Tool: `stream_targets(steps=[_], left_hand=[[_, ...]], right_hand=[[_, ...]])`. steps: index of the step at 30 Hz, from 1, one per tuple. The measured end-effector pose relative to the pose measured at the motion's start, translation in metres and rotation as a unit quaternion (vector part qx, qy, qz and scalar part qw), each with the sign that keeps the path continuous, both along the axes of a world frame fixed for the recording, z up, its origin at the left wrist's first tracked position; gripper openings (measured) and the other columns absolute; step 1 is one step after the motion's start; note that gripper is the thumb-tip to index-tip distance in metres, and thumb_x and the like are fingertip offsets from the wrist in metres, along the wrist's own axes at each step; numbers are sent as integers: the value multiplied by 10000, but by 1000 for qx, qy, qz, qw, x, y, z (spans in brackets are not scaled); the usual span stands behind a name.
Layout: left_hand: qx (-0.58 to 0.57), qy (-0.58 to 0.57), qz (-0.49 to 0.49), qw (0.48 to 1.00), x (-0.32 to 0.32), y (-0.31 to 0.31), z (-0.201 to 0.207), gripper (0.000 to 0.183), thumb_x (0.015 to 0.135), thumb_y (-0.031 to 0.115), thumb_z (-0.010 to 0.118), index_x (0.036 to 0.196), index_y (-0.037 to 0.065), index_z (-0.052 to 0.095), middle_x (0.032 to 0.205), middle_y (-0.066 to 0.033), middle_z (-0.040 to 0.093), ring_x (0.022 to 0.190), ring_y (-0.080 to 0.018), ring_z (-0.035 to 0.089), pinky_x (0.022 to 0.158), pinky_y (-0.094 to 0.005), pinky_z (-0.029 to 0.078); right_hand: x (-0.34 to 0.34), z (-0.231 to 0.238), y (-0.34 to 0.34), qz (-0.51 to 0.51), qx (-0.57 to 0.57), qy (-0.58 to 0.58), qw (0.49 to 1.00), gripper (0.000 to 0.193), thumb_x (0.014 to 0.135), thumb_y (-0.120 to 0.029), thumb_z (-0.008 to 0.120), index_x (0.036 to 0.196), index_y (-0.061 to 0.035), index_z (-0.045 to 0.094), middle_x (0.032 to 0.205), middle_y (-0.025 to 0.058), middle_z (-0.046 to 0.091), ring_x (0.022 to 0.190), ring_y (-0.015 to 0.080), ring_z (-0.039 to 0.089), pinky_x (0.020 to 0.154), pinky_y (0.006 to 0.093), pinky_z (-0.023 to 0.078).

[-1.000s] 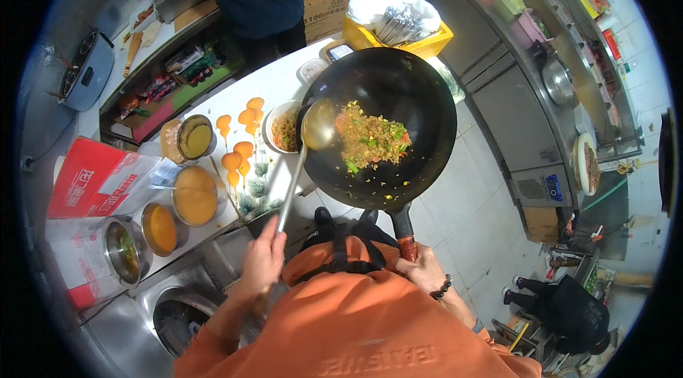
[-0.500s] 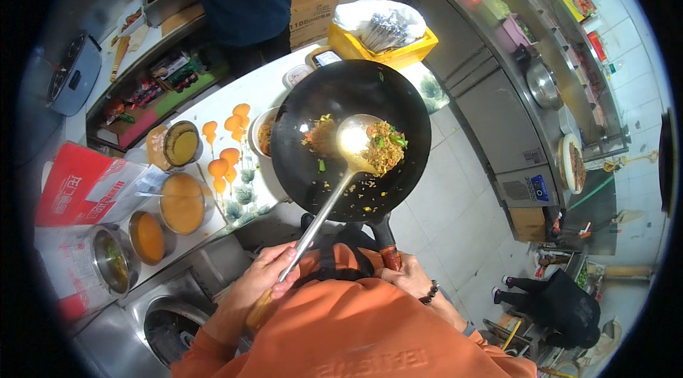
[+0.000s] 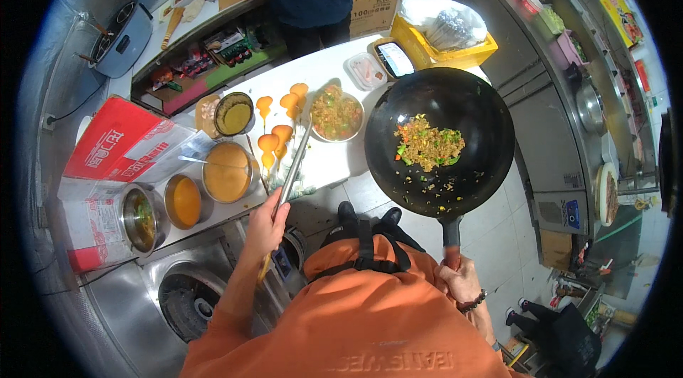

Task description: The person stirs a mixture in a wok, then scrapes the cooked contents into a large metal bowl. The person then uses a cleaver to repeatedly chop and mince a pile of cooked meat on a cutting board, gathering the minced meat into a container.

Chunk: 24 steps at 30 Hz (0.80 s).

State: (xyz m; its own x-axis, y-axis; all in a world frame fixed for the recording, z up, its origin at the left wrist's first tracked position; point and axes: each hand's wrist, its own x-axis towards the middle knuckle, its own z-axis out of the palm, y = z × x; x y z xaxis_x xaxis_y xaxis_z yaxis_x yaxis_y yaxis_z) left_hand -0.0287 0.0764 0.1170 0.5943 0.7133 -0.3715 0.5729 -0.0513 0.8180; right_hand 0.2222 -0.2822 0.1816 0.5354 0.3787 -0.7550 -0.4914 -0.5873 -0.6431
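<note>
Clearly two hands (image 3: 267, 227) (image 3: 461, 278) gripping one ladle (image 3: 294, 170), one wok (image 3: 466, 104).

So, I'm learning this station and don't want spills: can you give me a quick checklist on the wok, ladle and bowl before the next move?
1. Left hand closed on the ladle: ok.
2. Right hand closed on the wok handle: ok.
3. White bowl standing on the table, with food in it: ok.
4. Wok free of food: not ok; a mound of rice mix and scattered bits lie inside.
5. Ladle's head clear of the bowl: cannot tell; it is at the bowl, but contact is unclear.
6. Wok clear of the phone: cannot tell; they look close, but their heights are unclear.
</note>
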Motion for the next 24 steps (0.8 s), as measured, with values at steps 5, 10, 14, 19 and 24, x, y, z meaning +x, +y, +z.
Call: stream_targets(steps=[5, 10, 14, 19, 24], left_hand=[[319, 69, -62, 943, 7, -1, -31, 471, 1062, 233, 662, 1481, 25, 615, 917, -281, 740, 797, -461, 721, 733, -508, 565], [363, 40, -55, 929, 10, -3, -22, 470, 1061, 200, 663, 1506, 60, 609, 834, -206, 725, 714, -390, 718, 676, -477, 552], [-106, -36, 8, 994, 15, -11, 10, 472, 1118, 194, 598, 1567, 51, 568, 708, 3, 561, 528, -71, 527, 489, -297, 469], [-135, 28, -62, 989, 66, -23, 11, 522, 1140, 221, 567, 1629, 61, 481, 709, 9, 538, 441, -81, 440, 402, -282, 405], [-354, 33, -74, 932, 83, -38, 1, 572, 1165, 294, 545, 1680, 108, 379, 727, -15, 526, 490, -85, 449, 400, -276, 401]], right_hand=[[-4, 6, 3, -16, -24, 1, 1000, 98, 883, -30, 622, 937, 51, 605, 661, 101, 625, 511, 177, 593, 466, 344, 491], [-7, 15, 7, -6, -9, 11, 1000, 108, 887, -47, 632, 939, 41, 597, 660, 89, 627, 535, 169, 598, 498, 338, 478], [-7, 19, 10, 19, -42, 14, 999, 117, 894, -61, 652, 925, 32, 589, 647, 80, 622, 528, 157, 594, 496, 325, 475], [-4, 22, 15, 30, -11, 4, 999, 121, 886, -62, 671, 921, 27, 594, 684, 75, 638, 559, 149, 611, 517, 321, 483], [-7, 24, 21, 83, -53, -49, 994, 198, 860, -111, 705, 939, 50, 623, 773, 64, 659, 696, 132, 617, 620, 332, 511]])
